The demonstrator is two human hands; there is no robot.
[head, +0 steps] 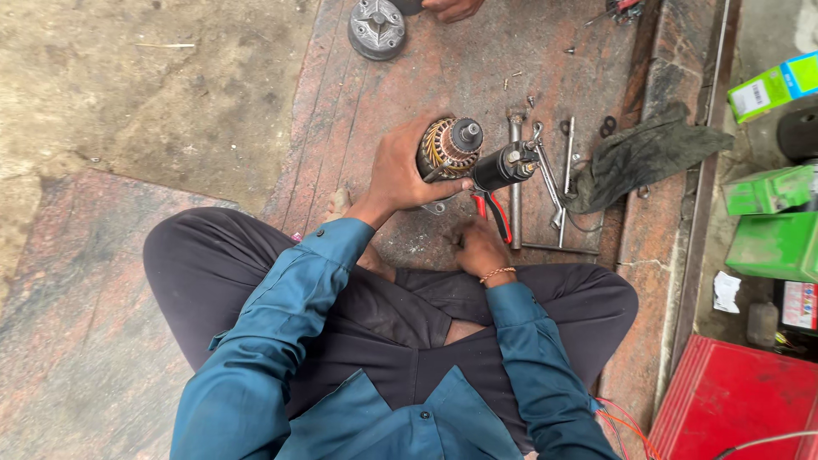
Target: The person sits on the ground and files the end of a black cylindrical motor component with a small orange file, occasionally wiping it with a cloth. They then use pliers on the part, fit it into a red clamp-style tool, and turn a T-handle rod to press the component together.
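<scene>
I sit cross-legged on a stone floor. My left hand [402, 170] grips a motor armature [450, 146] with copper windings, held upright, with a black cylindrical part [503, 165] next to it. My right hand [479, 247] rests low near my knee, fingers curled on the floor, close to red-handled pliers [494, 213]. What lies under its fingers is hidden.
Metal rods and wrenches [545, 183] lie on the floor beside a dark rag [639, 158]. A round metal housing [377, 28] sits far ahead by another person's hand [452, 8]. Green boxes [771, 221] and a red case [733, 400] stand at right.
</scene>
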